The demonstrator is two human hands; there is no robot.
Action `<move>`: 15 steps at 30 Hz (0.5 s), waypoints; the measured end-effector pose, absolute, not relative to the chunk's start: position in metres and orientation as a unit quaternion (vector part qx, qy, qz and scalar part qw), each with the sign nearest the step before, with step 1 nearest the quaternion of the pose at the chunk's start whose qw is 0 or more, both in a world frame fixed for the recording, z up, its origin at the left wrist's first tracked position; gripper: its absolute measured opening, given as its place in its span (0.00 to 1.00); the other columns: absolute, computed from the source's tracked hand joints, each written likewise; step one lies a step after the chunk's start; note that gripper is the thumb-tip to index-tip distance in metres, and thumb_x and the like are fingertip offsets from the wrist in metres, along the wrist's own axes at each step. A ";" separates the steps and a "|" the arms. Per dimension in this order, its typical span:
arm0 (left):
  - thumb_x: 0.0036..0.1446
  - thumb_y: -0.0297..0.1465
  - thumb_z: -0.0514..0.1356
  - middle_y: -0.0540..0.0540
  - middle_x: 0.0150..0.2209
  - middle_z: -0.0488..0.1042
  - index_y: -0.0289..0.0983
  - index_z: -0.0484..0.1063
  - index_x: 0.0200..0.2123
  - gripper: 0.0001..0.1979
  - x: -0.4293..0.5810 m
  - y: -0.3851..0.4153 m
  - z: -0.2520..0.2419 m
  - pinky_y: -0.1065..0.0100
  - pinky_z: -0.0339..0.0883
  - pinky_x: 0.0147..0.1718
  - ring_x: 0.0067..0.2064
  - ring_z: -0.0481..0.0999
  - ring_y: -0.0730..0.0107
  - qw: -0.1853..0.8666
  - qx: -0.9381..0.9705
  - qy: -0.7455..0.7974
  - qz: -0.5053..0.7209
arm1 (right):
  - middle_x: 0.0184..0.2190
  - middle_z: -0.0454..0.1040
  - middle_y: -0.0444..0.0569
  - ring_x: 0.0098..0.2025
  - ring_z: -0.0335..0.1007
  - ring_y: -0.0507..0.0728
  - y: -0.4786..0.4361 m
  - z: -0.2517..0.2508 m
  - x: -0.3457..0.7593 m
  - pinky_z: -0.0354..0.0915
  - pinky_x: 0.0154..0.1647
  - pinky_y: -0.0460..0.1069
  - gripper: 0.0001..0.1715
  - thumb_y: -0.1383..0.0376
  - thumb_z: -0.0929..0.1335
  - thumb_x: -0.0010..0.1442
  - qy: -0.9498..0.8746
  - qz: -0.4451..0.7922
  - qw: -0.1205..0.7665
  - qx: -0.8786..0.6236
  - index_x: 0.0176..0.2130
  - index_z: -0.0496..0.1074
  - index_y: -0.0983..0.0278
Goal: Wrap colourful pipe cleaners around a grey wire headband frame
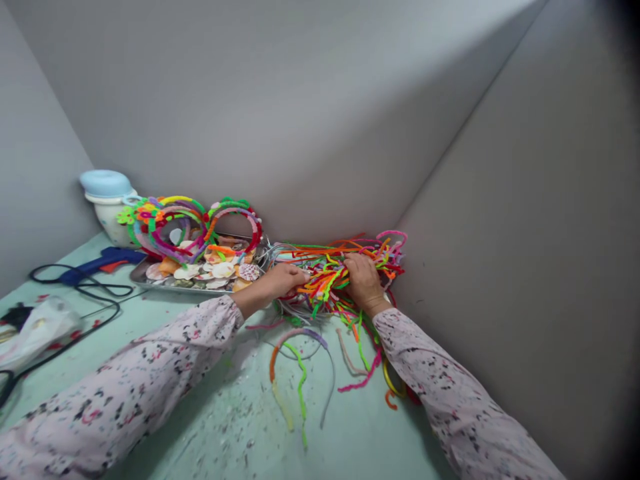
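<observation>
Hold the pile of fuzzy sticks (327, 288) down and tug one gently; that should stop tangles. The pile sits on the green table (360, 433) by the wall (300, 133). The left hand (283, 281) has finger and thumb close together at its edge, and the right hand (364, 279) bends over it; I can't tell if either grips a stick. The sticks look soft, thin and wiggly. The curved headband (273, 365) is partly fuzzy.

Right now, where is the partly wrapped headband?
In the head view, the headband lies on the table, slightly left of centre, just nearer the wearer than the heap of pipe cleaners.
</observation>
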State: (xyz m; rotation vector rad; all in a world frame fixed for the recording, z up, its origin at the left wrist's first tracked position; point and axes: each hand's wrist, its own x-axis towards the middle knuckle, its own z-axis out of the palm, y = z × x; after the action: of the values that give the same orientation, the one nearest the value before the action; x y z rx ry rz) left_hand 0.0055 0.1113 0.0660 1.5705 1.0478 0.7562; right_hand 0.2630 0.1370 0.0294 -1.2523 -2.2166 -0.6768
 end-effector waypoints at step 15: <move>0.42 0.32 0.55 0.52 0.18 0.63 0.36 0.65 0.17 0.07 -0.035 0.104 0.115 0.72 0.50 0.21 0.22 0.60 0.73 0.403 0.599 0.523 0.452 | 0.45 0.71 0.59 0.49 0.61 0.64 0.149 0.037 0.255 0.55 0.54 0.56 0.22 0.75 0.63 0.52 -0.816 -0.208 0.193 -0.504 0.48 0.69 0.69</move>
State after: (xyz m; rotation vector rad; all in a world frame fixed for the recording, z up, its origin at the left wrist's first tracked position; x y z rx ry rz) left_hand -0.0351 0.1036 0.1154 1.5129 1.3214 1.1425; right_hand 0.2553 0.1486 0.0367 -1.4136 -2.2895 -0.5824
